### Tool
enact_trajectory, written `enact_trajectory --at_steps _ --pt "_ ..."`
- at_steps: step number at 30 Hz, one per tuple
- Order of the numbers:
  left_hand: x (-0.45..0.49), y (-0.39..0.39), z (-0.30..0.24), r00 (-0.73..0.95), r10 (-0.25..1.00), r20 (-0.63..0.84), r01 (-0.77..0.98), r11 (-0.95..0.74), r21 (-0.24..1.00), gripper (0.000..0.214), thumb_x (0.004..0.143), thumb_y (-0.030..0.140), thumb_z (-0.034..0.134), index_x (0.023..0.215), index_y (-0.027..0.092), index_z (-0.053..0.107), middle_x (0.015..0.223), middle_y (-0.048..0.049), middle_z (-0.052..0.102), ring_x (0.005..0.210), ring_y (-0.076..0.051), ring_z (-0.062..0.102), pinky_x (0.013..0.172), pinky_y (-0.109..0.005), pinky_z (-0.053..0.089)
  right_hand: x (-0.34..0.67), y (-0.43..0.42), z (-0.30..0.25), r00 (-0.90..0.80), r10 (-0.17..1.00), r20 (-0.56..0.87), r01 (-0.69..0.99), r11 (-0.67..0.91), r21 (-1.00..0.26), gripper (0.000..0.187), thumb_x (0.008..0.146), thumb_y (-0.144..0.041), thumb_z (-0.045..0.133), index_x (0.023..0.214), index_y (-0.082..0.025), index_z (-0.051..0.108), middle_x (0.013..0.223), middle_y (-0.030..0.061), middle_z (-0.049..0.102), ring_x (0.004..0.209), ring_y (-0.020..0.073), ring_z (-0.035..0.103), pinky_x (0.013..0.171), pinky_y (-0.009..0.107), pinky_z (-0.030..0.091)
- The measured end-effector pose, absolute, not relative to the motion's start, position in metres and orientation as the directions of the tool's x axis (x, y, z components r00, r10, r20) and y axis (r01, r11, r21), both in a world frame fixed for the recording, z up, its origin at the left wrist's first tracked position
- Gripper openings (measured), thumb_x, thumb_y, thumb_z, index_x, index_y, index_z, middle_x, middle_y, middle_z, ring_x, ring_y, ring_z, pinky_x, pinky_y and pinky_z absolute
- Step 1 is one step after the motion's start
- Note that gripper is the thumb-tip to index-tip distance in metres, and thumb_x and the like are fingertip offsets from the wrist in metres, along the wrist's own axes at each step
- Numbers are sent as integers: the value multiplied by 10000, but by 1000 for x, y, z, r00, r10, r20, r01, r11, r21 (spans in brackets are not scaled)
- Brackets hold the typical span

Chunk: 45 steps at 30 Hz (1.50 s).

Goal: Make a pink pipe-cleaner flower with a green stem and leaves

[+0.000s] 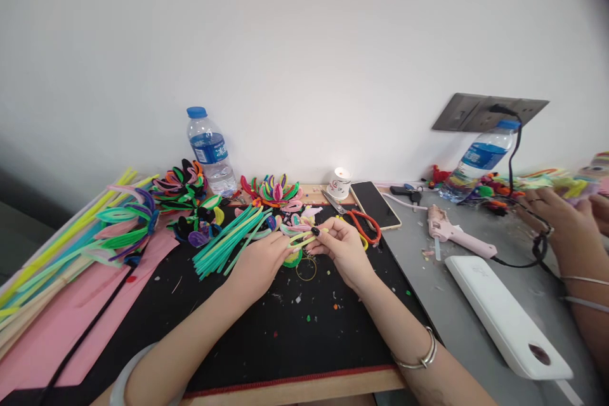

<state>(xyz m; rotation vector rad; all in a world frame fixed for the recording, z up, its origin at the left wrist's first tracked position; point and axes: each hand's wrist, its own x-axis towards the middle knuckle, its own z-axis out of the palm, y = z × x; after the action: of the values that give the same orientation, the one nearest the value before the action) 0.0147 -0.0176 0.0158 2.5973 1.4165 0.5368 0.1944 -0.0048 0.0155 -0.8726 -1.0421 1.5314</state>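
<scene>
My left hand (259, 261) and my right hand (345, 250) meet above the black mat (285, 342), both closed on a pale yellow-green pipe cleaner (301, 241) that looks doubled into a narrow loop. Thumb and forefinger of the right hand pinch its right end; the left fingers grip its left end. Just below it are a green curled pipe cleaner piece (294, 259) and a thin gold ring (306, 269). Beside the left hand lies a bundle of teal pipe cleaners (221, 250). Behind the hands are pink and white looped pieces (297, 223), partly hidden.
Orange-handled scissors (364, 222), a phone (375, 203) and a paper cup (340, 184) lie behind. Pipe-cleaner flowers (273, 190) and a water bottle (212, 152) stand at the back. Rightward are a glue gun (459, 235), a white device (507, 317) and another person's hand (556, 219).
</scene>
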Motion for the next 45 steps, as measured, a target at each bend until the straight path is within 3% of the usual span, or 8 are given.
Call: enact_trajectory --at_steps 6,12,19,36,45 --pt "14 -17 15 497 834 242 788 -550 276 293 922 231 285 861 165 564 832 -56 590 776 -179 555 662 -276 414 196 -1 10 -194 981 -8 -225 -53 -973 225 692 -321 691 716 -150 549 570 -3 636 503 120 623 494 225 525" --pt "15 -18 15 493 840 225 803 -539 255 310 927 279 279 818 172 549 816 -45 584 762 -181 551 655 -276 394 196 0 8 -160 983 85 -172 58 -983 214 727 -301 656 645 -163 514 525 -35 578 370 53 453 369 173 372" --pt "16 -18 17 440 868 231 816 -494 300 311 921 336 311 841 177 566 812 -44 595 787 -188 564 673 -276 396 194 -1 7 -159 985 66 -217 30 -976 216 746 -318 635 675 -175 489 539 -31 593 380 67 473 384 182 386" --pt "11 -14 13 449 875 179 842 -482 242 325 932 276 284 935 152 584 863 -78 633 878 -205 591 737 -297 441 193 -3 6 -272 961 58 -222 -4 -975 202 741 -303 629 699 -173 480 549 -13 637 362 71 494 372 179 398" --pt "11 -13 13 498 844 199 827 -532 184 303 928 247 290 885 160 578 799 -56 633 751 -195 595 624 -283 424 195 1 1 -278 960 22 -214 -40 -976 196 737 -315 634 770 -163 514 579 6 659 357 80 514 366 182 415"
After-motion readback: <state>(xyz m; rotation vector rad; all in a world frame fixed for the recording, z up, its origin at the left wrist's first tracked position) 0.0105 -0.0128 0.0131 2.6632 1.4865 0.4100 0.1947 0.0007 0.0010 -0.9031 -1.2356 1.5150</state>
